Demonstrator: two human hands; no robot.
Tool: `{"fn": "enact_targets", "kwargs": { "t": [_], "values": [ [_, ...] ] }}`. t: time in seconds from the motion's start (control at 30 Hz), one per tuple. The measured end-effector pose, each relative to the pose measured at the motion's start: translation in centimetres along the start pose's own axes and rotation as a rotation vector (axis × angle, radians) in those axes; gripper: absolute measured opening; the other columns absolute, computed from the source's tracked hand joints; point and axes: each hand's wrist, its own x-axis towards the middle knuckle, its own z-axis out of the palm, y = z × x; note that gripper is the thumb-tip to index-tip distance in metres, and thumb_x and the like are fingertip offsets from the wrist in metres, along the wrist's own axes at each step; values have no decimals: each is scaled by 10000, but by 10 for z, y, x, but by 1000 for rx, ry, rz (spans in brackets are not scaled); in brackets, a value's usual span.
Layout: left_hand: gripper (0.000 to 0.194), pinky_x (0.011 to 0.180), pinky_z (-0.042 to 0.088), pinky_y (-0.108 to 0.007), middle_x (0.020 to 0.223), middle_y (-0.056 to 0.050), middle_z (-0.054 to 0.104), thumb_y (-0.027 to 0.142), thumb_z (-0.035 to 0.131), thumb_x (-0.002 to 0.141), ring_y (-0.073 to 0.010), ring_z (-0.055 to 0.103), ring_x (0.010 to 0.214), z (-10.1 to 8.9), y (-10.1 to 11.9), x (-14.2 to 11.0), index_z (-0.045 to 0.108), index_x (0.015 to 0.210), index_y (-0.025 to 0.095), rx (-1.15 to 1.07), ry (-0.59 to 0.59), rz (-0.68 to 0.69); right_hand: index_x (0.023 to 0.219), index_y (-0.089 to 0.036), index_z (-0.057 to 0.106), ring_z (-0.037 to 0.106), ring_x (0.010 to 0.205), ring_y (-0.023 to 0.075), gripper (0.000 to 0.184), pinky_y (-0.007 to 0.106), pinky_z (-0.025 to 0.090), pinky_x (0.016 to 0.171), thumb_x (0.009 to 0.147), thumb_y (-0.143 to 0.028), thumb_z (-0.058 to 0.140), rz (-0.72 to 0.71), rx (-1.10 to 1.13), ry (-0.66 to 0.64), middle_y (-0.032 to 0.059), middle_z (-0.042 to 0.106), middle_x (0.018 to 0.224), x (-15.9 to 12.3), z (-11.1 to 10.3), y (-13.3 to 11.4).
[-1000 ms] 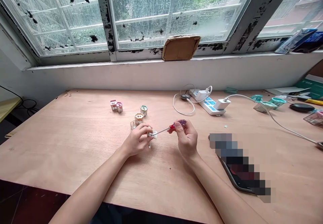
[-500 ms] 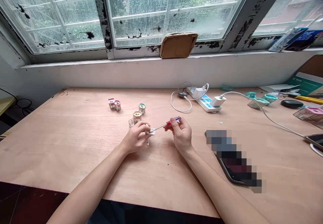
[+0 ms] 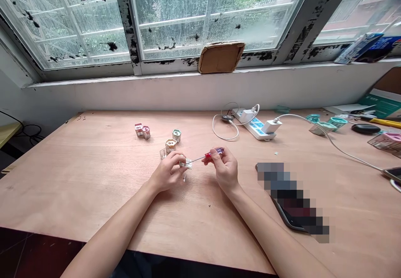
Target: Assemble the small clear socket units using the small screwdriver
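Note:
My left hand [image 3: 167, 172] pinches a small clear plastic part [image 3: 187, 163] between its fingers. My right hand [image 3: 224, 168] is shut on a small screwdriver [image 3: 212, 154] with a red and purple handle. Its thin metal shaft reaches across to the clear part, and the tip meets it by my left fingertips. Just beyond my left hand stand a clear hexagonal piece [image 3: 164, 154], a beige-topped one [image 3: 171, 145] and a green-topped one [image 3: 176, 135]. Two pink-topped pieces [image 3: 142, 131] sit further left. A tiny fragment [image 3: 184, 178] lies below the held part.
The plywood table [image 3: 94, 177] runs under a window sill. Behind my right hand lie a white power strip [image 3: 253, 127] with chargers and cables. A phone [image 3: 291, 219], pixelated, lies to the right. Teal pieces [image 3: 322, 127] and a yellow-handled tool [image 3: 382, 122] sit far right.
The camera view has shifted slightly. My hands have drawn a little closer together, and the screwdriver stays at the clear part in my left fingers.

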Motion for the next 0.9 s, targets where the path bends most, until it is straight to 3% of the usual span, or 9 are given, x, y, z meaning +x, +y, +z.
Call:
{"fn": "enact_targets", "kwargs": {
  "t": [0.5,0.9],
  "values": [
    [18,843,501,-328,1031,-84,593,176,582,929,-189,586,967,0,0,2,574,924,192,-16,10,-6,787,-195,596,661,580,154,394,276,536,525,773,-537,790,94,88,27,-9,645,676,2,-2,4],
    [11,818,500,-319,1021,-86,603,197,579,930,-183,592,935,-2,-2,1,584,924,190,-22,28,6,758,-196,581,644,546,148,383,270,521,502,769,-522,782,80,90,79,-19,627,641,7,-6,-1]
  ]
}}
